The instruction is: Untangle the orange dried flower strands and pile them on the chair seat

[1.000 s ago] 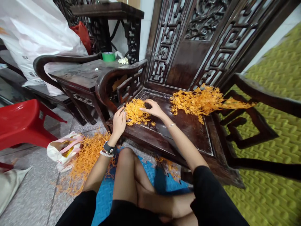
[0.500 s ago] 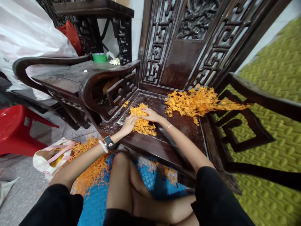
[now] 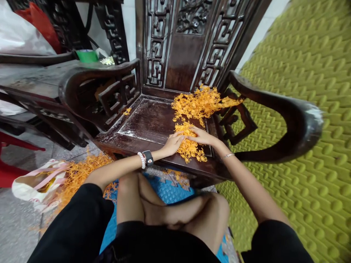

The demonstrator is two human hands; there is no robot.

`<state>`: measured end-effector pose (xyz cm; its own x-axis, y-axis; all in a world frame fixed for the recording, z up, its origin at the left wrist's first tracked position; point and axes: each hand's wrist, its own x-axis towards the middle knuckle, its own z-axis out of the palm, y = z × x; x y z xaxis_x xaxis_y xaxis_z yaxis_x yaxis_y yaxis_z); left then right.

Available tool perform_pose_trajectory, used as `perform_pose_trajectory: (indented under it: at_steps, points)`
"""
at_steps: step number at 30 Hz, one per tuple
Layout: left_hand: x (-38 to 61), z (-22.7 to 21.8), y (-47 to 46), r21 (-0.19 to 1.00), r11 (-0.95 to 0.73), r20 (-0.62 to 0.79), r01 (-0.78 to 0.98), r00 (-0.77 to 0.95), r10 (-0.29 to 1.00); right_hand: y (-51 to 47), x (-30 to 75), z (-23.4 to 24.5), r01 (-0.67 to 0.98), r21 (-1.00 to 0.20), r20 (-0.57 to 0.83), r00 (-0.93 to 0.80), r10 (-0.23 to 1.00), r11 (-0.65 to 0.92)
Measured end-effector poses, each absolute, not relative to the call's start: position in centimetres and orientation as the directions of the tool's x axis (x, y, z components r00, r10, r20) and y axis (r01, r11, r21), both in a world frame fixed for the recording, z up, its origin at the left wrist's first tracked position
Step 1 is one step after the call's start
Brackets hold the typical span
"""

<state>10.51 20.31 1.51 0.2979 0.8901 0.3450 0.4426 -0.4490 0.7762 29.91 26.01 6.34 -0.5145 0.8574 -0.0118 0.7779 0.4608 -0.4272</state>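
Note:
A small heap of orange strands (image 3: 189,146) lies on the dark wooden chair seat (image 3: 148,122) near its front right edge. My left hand (image 3: 171,143) presses against the heap's left side with fingers stretched out. My right hand (image 3: 201,137) lies on top of the heap's right side, fingers flat and extended. A larger pile of orange strands (image 3: 199,103) sits at the back right of the seat, almost touching the small heap. I wear a watch and a bead bracelet (image 3: 145,159) on the left wrist.
Carved chair back (image 3: 189,40) and curved armrests (image 3: 274,106) enclose the seat. More orange strands (image 3: 76,173) and a white tote bag (image 3: 35,182) lie on the floor at left. A green textured mat (image 3: 301,153) covers the right. A red stool (image 3: 11,160) is far left.
Both hands have pushed the small heap from the seat's left side across to the right, close to the large pile. The camera view has swung right.

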Motion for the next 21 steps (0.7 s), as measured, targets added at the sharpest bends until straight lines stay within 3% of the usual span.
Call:
perform_pose_trajectory:
  at_steps: [5, 10, 14, 18, 21]
  points:
    - [10.3, 2.3, 20.1, 0.789, -0.476, 0.401, 0.389, 0.262, 0.878, 24.1, 31.3, 8.3, 0.843, -0.417, -0.112, -0.419, 0.901, 0.34]
    - [4.4, 3.8, 24.3, 0.782, -0.451, 0.454, 0.431, 0.103, 0.885, 24.5, 31.5, 11.9, 0.88, -0.393, -0.151, -0.349, 0.925, 0.268]
    - [-2.9, 4.2, 30.0, 0.772, -0.359, 0.44, 0.525, -0.035, 0.897, 27.6, 29.6, 14.2, 0.938, -0.314, 0.131, -0.109, 0.985, 0.146]
    - [-9.2, 3.3, 34.2, 0.763, -0.289, 0.406, 0.579, -0.079, 0.911, 32.7, 27.7, 14.4, 0.987, -0.155, 0.444, 0.103, 0.89, -0.037]
    - [-11.6, 2.3, 35.2, 0.781, -0.293, 0.388, 0.552, -0.062, 0.919, 36.2, 28.2, 13.8, 0.985, -0.115, 0.468, 0.169, 0.868, -0.129]
